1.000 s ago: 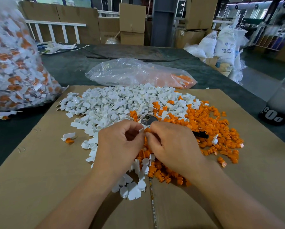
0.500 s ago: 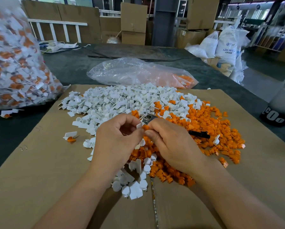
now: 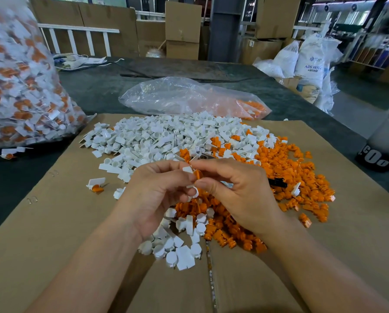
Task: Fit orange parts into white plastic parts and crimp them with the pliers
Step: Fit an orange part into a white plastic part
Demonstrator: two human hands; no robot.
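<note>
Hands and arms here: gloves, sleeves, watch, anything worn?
Nothing worn that shows. The left hand and right hand are ungloved, no rings visible. The left forearm and right forearm are bare to the frame's edge: no sleeves, watch or bands.

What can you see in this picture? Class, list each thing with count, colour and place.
white plastic parts: many, white, heaped centre-left
orange parts: many, orange, heaped right
pliers: one, black-handled, between heaps, mostly hidden
cardboard sheet: one, brown, under the heaps
full bag: one, clear, far left
slack bag: one, clear, behind heaps
bottle: one, translucent, right edge
left hand: pinching single white part
right hand: pinching single orange part
</note>
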